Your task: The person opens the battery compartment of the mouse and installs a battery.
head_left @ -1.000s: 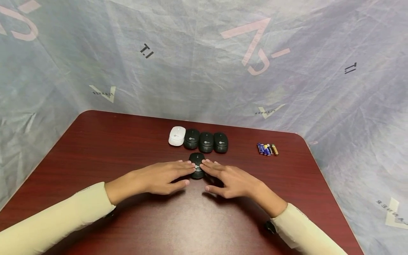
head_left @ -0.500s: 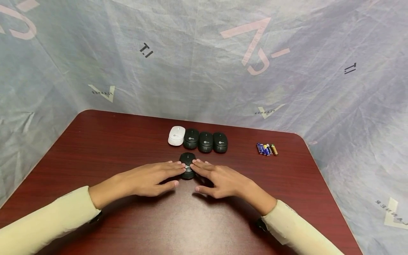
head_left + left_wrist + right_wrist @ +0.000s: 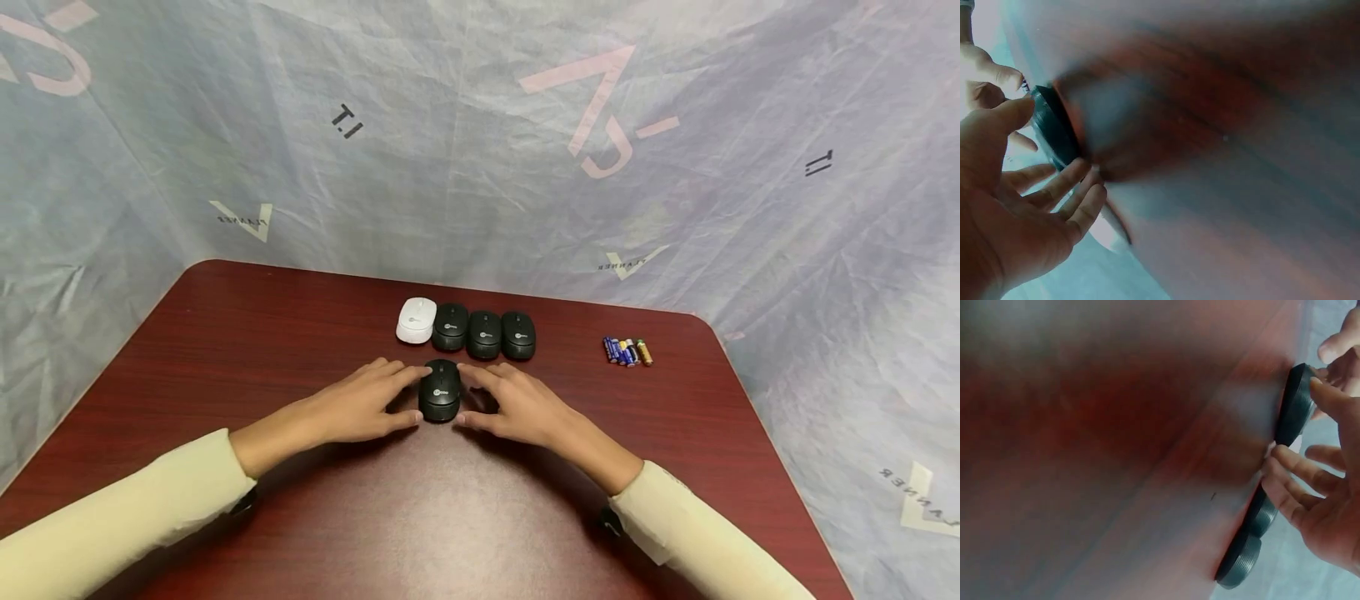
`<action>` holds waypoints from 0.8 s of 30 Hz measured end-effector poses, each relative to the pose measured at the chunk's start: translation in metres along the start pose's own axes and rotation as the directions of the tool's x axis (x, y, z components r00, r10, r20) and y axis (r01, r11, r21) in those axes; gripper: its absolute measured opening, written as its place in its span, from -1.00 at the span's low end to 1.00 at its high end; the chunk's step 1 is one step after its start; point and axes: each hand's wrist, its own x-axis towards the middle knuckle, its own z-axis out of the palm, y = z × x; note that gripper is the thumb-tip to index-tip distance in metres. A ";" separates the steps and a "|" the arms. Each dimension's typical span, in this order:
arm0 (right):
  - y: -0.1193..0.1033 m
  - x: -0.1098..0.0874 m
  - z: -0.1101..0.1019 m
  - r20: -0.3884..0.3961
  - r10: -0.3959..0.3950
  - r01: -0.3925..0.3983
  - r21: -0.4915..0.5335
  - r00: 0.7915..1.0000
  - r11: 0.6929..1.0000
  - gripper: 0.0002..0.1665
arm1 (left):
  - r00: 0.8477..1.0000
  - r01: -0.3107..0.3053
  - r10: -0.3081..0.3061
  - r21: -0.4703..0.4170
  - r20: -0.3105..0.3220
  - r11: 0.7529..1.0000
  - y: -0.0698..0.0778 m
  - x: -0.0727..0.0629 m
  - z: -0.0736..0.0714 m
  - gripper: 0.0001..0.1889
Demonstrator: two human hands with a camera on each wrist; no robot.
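A black computer mouse (image 3: 440, 392) lies on the reddish-brown table, wheel end away from me, between both hands. My left hand (image 3: 360, 402) is at its left side, index fingertip at the upper left edge and thumb by the lower left corner. Along the right side, my right hand (image 3: 517, 402) has its index finger near the front and its thumb near the rear. In the left wrist view the left thumb meets the near end of the mouse (image 3: 1054, 128), other fingers spread loosely. The right wrist view has the right thumb against the mouse (image 3: 1296, 403), fingers relaxed.
Behind stands a row of mice: one white mouse (image 3: 416, 321) at the left, then black mice (image 3: 485, 335) side by side. Several small batteries (image 3: 628, 352) lie at the right. Printed grey cloth (image 3: 465, 167) hangs beyond the table's far edge.
The black mouse has slid left under both hands' fingertips, then stopped. Since then the fingers have moved off its top to its two sides, leaving its logo uncovered.
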 end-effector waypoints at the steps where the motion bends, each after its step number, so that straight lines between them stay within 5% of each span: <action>1: 0.000 0.002 0.001 0.012 0.001 -0.001 0.009 1.000 1.000 -0.04 | 1.000 0.010 -0.010 -0.001 0.008 1.000 -0.001 0.003 0.001 -0.24; 12: -0.001 0.018 0.008 0.088 -0.016 0.017 -0.003 0.996 1.000 -0.06 | 0.999 0.022 -0.021 -0.043 0.026 0.999 0.005 0.020 0.008 -0.12; 24: -0.003 0.020 0.008 0.035 -0.088 0.090 -0.058 0.995 0.994 -0.26 | 0.996 0.038 -0.033 -0.070 0.082 0.997 0.006 0.020 0.000 -0.15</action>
